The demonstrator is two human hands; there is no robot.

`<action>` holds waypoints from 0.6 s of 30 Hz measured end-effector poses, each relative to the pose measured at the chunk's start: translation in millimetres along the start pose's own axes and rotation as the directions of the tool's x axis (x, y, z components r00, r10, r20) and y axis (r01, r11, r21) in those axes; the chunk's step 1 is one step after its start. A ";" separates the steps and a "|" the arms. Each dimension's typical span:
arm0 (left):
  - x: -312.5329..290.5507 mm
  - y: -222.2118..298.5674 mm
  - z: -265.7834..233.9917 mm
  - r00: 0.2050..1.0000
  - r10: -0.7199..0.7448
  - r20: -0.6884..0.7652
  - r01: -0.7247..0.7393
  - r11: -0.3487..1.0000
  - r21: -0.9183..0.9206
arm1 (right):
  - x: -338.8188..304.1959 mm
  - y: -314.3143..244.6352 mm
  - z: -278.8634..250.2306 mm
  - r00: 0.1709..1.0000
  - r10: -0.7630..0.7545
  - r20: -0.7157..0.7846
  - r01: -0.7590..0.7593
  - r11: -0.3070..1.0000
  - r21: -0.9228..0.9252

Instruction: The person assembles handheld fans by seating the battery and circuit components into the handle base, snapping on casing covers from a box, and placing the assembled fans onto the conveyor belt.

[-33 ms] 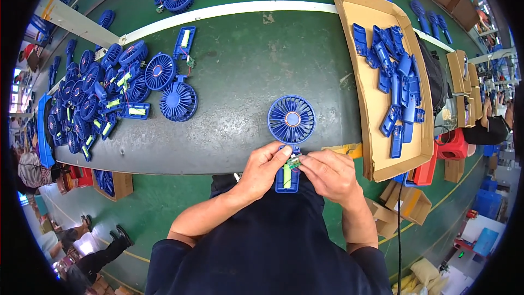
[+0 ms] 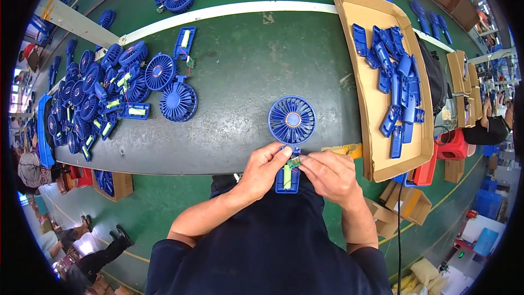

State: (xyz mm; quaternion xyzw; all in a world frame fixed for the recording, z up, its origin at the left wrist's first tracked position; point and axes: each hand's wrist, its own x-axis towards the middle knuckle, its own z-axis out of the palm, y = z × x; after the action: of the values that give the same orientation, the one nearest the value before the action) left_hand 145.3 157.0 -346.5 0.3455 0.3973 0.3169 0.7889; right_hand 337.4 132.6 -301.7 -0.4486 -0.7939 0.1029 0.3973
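A blue handheld fan (image 2: 292,108) lies at the table's near edge, its round head on the table and its open handle pointing toward me. In the handle sits a yellow-green battery cell (image 2: 287,179). My left hand (image 2: 258,173) is closed on the upper part of the handle, thumb near the neck. My right hand (image 2: 334,175) pinches the edge of a small green circuit board (image 2: 294,162), tilted above the handle near the left thumb. The fingertips hide part of the board and its wires.
A heap of blue fans (image 2: 82,93) with exposed cells covers the table's left side. Blue handle covers (image 2: 404,76) fill a shallow cardboard tray (image 2: 376,158) at right. A white rail (image 2: 234,8) crosses the far side. Cardboard boxes (image 2: 406,205) stand below at right.
The circuit board has tilted slightly in my right fingers. Both hands and the fan are otherwise in nearly the same place.
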 end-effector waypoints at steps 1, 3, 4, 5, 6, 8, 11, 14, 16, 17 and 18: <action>0.2 0.6 0.4 1.000 0.005 0.006 -0.005 1.000 0.012 | -0.8 1.3 0.2 1.000 -0.001 0.000 0.001 1.000 -0.001; -0.6 1.7 2.3 1.000 0.013 0.000 -0.013 1.000 0.014 | -3.6 5.1 1.1 0.997 -0.076 0.005 0.076 0.991 -0.110; -0.9 2.0 2.6 1.000 0.020 -0.006 -0.020 1.000 0.015 | -2.6 4.7 -0.4 0.997 -0.078 0.004 0.078 0.991 -0.110; -1.1 2.5 0.5 1.000 0.022 -0.007 -0.022 1.000 0.015 | -0.7 3.5 -2.6 0.996 -0.081 0.027 0.084 0.990 -0.114; -1.2 2.9 -2.7 0.999 0.038 0.014 -0.038 0.998 0.043 | 0.2 2.7 -4.3 0.995 -0.083 0.051 0.088 0.989 -0.120; -0.6 5.4 -4.4 0.998 0.054 0.035 -0.057 0.996 0.070 | -3.8 2.2 -2.6 0.995 -0.094 0.036 0.097 0.992 -0.086; -0.6 8.9 -3.1 0.982 0.167 0.086 -0.173 0.983 0.065 | -9.9 3.4 5.9 0.994 -0.108 -0.006 0.108 0.994 -0.024; 1.7 7.8 -9.6 0.982 0.147 0.116 -0.160 0.980 0.121 | -12.0 5.0 9.8 0.994 -0.111 -0.020 0.110 0.993 -0.040; 0.7 11.0 -9.7 0.985 0.125 0.118 -0.138 0.985 0.107 | -17.4 5.6 13.2 0.996 -0.084 -0.009 0.084 0.996 -0.043; 0.5 12.1 -10.0 0.987 0.105 0.120 -0.116 0.989 0.092 | -17.3 4.5 14.7 0.997 -0.082 -0.009 0.081 0.996 -0.042; 1.2 10.8 -12.2 0.988 0.103 0.118 -0.114 0.989 0.091 | -16.2 2.7 17.8 0.999 -0.043 -0.027 0.043 0.999 -0.013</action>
State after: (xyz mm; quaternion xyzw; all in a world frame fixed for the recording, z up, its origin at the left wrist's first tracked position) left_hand 133.1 167.6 -343.7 0.4222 0.3476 0.3195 0.7738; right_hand 330.8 124.8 -323.7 -0.4353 -0.7985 0.0833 0.4074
